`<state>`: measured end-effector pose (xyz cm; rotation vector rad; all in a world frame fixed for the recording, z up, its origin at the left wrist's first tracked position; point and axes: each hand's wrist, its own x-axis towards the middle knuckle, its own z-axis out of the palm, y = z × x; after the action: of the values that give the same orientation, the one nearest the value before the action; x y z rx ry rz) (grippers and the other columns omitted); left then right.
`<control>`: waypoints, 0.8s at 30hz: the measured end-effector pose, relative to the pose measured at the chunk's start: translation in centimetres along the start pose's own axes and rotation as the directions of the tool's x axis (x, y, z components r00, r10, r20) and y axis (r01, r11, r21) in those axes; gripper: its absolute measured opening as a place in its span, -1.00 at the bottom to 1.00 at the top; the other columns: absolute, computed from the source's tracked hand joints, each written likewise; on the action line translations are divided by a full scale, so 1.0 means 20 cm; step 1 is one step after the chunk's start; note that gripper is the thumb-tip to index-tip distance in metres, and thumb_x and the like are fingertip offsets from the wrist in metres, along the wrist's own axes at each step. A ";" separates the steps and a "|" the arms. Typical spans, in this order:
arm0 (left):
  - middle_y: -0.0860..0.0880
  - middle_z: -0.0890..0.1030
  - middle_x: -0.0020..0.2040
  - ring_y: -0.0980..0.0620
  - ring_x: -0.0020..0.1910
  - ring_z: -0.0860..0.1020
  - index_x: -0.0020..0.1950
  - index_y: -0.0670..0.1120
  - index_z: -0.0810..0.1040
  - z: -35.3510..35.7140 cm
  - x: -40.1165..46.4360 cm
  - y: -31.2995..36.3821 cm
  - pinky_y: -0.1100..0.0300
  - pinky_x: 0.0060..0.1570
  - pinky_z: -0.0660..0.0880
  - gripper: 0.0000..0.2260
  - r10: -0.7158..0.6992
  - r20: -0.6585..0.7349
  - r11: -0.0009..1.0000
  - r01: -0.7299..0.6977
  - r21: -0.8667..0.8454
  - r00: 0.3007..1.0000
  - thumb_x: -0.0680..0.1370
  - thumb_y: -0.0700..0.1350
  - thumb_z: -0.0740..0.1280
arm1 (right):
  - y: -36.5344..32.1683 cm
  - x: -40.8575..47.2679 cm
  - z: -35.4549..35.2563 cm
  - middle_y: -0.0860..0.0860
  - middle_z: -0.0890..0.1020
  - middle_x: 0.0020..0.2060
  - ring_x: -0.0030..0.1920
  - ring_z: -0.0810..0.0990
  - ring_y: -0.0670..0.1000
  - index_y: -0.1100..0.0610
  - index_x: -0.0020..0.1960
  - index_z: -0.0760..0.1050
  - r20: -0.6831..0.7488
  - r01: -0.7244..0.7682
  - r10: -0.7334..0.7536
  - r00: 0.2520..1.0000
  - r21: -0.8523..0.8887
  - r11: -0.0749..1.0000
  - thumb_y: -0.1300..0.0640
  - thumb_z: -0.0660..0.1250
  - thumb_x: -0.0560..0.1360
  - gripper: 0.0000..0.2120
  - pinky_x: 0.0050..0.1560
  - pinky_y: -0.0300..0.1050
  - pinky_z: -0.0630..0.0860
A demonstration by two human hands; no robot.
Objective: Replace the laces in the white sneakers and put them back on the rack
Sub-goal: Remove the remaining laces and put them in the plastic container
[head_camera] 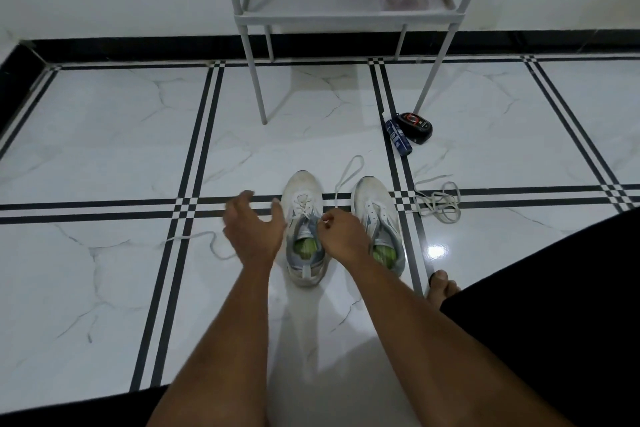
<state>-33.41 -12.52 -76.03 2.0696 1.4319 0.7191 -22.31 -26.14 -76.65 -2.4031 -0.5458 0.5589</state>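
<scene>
Sneakers sit side by side on the tiled floor in front of the rack (346, 15), toes toward it. My right hand (341, 230) pinches a lace (346, 177) at the top eyelets of the left sneaker (304, 229); that lace runs from my grip toward the rack and loops on the floor between the two toes. My left hand (251, 227) hovers just left of that sneaker, fingers spread wide, holding nothing. The right sneaker (379, 222) stands just beside my right hand. Another lace end (207, 239) trails left of my left hand. A loose lace (438, 201) lies bunched right of the right sneaker. Two polish containers (410, 132) lie near the rack's front right leg.
</scene>
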 end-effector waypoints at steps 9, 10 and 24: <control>0.03 0.67 -0.25 -0.02 -0.22 0.66 0.00 0.00 0.57 0.09 -0.12 0.01 0.10 -0.15 0.58 -0.91 -0.103 0.280 0.963 0.166 -0.212 0.955 0.53 -0.14 0.42 | -0.03 0.01 0.08 -0.06 0.62 -0.32 -0.23 0.59 0.03 0.01 -0.28 0.57 -0.007 -0.093 0.095 0.995 0.122 0.988 -0.13 0.30 0.60 -0.65 -0.23 -0.09 0.45; 0.03 0.65 -0.28 -0.06 -0.21 0.66 0.00 0.01 0.57 0.09 -0.12 0.00 0.10 -0.15 0.56 -0.87 -0.242 0.278 0.914 0.315 -0.258 0.930 0.50 -0.18 0.40 | -0.03 0.03 0.08 -0.07 0.56 -0.40 -0.29 0.55 0.04 0.04 -0.37 0.50 0.041 -0.196 0.192 0.981 0.231 0.953 -0.10 0.33 0.59 -0.61 -0.26 -0.11 0.39; -0.03 0.49 0.12 -0.09 -0.02 0.53 -0.04 -0.11 0.61 0.15 -0.07 0.03 0.00 -0.28 0.51 -0.77 0.466 0.404 0.758 -0.591 0.278 0.787 0.62 0.02 0.29 | -0.01 0.06 0.03 -0.05 0.51 -0.50 -0.39 0.48 -0.02 0.14 -0.37 0.53 0.129 -0.213 0.182 0.975 0.295 0.931 0.01 0.36 0.53 -0.66 -0.28 -0.10 0.43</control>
<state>-31.25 -14.33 -77.96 2.8168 0.8367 0.2791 -21.66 -25.00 -77.26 -2.1507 -0.2345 0.7934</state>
